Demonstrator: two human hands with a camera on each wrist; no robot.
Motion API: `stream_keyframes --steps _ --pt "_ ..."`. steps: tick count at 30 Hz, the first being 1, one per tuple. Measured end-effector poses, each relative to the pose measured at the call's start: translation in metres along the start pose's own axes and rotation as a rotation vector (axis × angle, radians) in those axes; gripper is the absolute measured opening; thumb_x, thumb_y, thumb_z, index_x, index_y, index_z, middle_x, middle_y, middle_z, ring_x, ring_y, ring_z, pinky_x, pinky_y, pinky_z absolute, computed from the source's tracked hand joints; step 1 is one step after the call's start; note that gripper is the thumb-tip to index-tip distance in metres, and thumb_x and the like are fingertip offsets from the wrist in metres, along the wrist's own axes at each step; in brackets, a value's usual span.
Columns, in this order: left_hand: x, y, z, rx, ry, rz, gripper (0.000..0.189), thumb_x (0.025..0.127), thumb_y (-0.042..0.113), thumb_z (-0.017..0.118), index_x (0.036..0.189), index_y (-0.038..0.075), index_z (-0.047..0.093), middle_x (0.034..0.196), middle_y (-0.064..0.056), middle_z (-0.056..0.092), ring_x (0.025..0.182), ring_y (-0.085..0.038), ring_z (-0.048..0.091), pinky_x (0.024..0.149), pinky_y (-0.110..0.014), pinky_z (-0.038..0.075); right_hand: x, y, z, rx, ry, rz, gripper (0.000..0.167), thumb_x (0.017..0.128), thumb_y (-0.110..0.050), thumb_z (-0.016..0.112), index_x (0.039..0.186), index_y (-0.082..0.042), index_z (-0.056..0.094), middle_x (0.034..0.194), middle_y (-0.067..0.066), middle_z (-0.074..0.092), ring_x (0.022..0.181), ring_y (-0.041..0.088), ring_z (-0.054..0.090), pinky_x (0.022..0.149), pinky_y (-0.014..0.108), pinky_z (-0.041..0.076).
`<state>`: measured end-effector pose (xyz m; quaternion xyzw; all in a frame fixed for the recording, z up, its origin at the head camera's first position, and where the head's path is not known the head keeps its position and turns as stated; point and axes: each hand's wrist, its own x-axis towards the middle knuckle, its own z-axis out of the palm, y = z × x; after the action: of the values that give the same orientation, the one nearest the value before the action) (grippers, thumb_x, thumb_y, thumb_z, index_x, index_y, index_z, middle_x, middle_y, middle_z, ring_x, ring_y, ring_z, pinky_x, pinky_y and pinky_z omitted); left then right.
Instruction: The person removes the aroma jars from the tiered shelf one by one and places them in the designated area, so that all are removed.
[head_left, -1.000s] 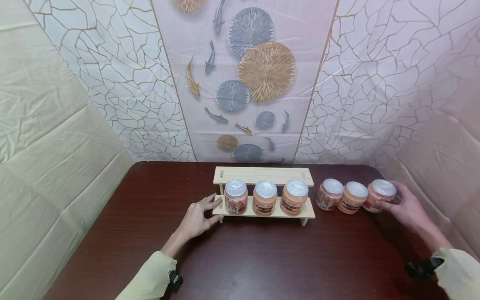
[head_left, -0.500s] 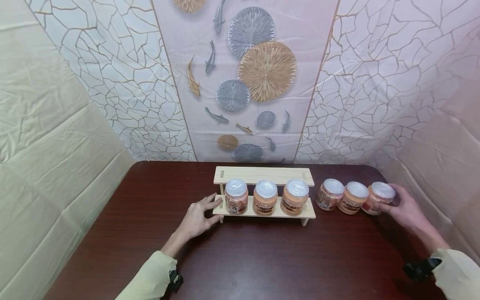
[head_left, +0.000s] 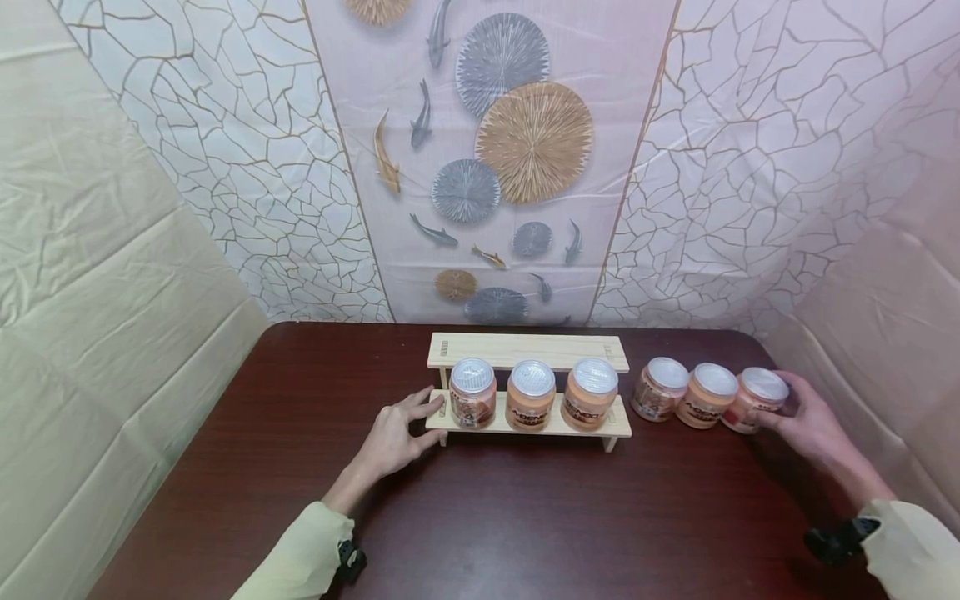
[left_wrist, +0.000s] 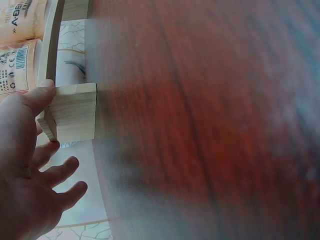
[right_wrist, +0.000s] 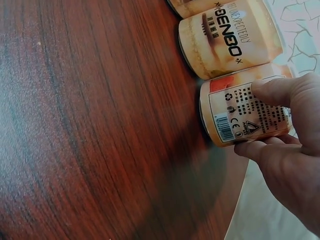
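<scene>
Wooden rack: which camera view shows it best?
The head view: the wooden rack has both tiers in frame, though jars partly hide it. The left wrist view shows part up close, the lower shelf's edge and legs; the right wrist view, none of it.

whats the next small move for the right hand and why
Probably lift the rightmost jar straight up: the right hand grips it, the left hand holds the end of the lower shelf, where three jars stand, and none stands on the upper shelf.
</scene>
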<state>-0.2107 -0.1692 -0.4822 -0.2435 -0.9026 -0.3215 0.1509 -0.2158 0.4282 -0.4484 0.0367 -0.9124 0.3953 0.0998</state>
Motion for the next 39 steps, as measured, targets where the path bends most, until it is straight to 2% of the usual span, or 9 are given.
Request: stream_keyframes --steps 9,12,15,17,21,25,28,34,39 --pt "0.000 0.001 -0.001 0.005 -0.015 -0.009 0.053 0.081 0.021 0.084 0.129 0.004 0.068 0.137 -0.024 0.057 0.122 -0.039 0.057 0.096 -0.052 0.048 -0.001 0.001 -0.001 0.021 -0.018 -0.049 0.074 0.085 0.003 0.075 0.139 0.019 0.027 0.116 0.040 0.052 0.086 -0.014 0.048 0.071 0.008 0.041" --pt "0.000 0.001 -0.001 0.000 -0.010 -0.005 0.053 0.081 0.020 0.084 0.128 0.003 0.068 0.137 -0.024 0.057 0.121 -0.040 0.057 0.096 -0.052 0.048 0.000 -0.002 -0.003 -0.026 -0.023 -0.051 0.083 0.086 -0.005 0.077 0.146 0.016 0.023 0.126 0.044 0.044 0.105 0.016 0.058 0.097 0.019 0.037" --pt "0.000 0.001 -0.001 -0.003 -0.005 -0.003 0.052 0.081 0.020 0.084 0.128 0.003 0.068 0.137 -0.024 0.057 0.121 -0.040 0.057 0.095 -0.053 0.048 0.002 -0.008 -0.007 -0.079 0.008 -0.078 0.087 0.087 -0.010 0.075 0.149 0.016 0.019 0.136 0.047 0.035 0.123 0.054 0.041 0.114 0.044 0.023" --pt "0.000 0.001 -0.001 -0.001 -0.003 0.000 0.052 0.082 0.020 0.084 0.128 0.002 0.068 0.136 -0.024 0.057 0.121 -0.040 0.057 0.095 -0.053 0.048 0.003 -0.016 -0.008 -0.115 0.072 -0.118 0.085 0.086 -0.009 0.072 0.149 0.016 0.021 0.139 0.048 0.032 0.127 0.064 0.031 0.114 0.056 0.015" --pt "0.001 0.001 -0.001 -0.008 0.002 0.003 0.052 0.081 0.019 0.084 0.128 0.002 0.068 0.136 -0.024 0.057 0.121 -0.041 0.057 0.095 -0.053 0.048 0.005 -0.044 -0.001 -0.147 0.284 -0.281 0.075 0.077 -0.002 0.074 0.143 0.010 0.041 0.135 0.039 0.045 0.128 0.050 0.042 0.113 0.033 0.022" --pt "0.001 0.000 -0.001 -0.007 0.014 0.000 0.052 0.080 0.018 0.085 0.127 0.002 0.069 0.136 -0.024 0.058 0.121 -0.041 0.057 0.095 -0.053 0.048 0.004 -0.082 0.019 -0.068 0.385 -0.458 0.064 0.069 0.008 0.076 0.131 0.007 0.058 0.121 0.028 0.060 0.116 0.010 0.053 0.096 0.011 0.031" --pt "0.000 0.000 -0.001 -0.006 0.013 0.000 0.052 0.080 0.018 0.085 0.128 0.002 0.068 0.136 -0.024 0.058 0.121 -0.041 0.057 0.095 -0.053 0.048 0.000 -0.107 0.039 0.030 0.306 -0.503 0.061 0.070 0.016 0.076 0.128 0.008 0.059 0.116 0.025 0.063 0.105 -0.005 0.053 0.087 0.008 0.041" --pt "0.000 0.001 0.000 -0.019 -0.002 -0.001 0.053 0.081 0.018 0.085 0.129 0.002 0.067 0.137 -0.024 0.057 0.122 -0.041 0.056 0.095 -0.052 0.048 -0.011 -0.130 0.077 0.172 0.116 -0.450 0.065 0.074 0.020 0.076 0.133 0.006 0.053 0.117 0.027 0.062 0.094 0.003 0.064 0.074 0.016 0.053" --pt "-0.001 0.001 0.000 -0.012 0.004 0.000 0.053 0.081 0.019 0.084 0.128 0.003 0.068 0.137 -0.023 0.057 0.121 -0.041 0.057 0.095 -0.053 0.048 -0.015 -0.139 0.104 0.236 0.052 -0.452 0.066 0.074 0.018 0.078 0.134 0.006 0.052 0.116 0.027 0.063 0.095 0.006 0.065 0.073 0.020 0.054"
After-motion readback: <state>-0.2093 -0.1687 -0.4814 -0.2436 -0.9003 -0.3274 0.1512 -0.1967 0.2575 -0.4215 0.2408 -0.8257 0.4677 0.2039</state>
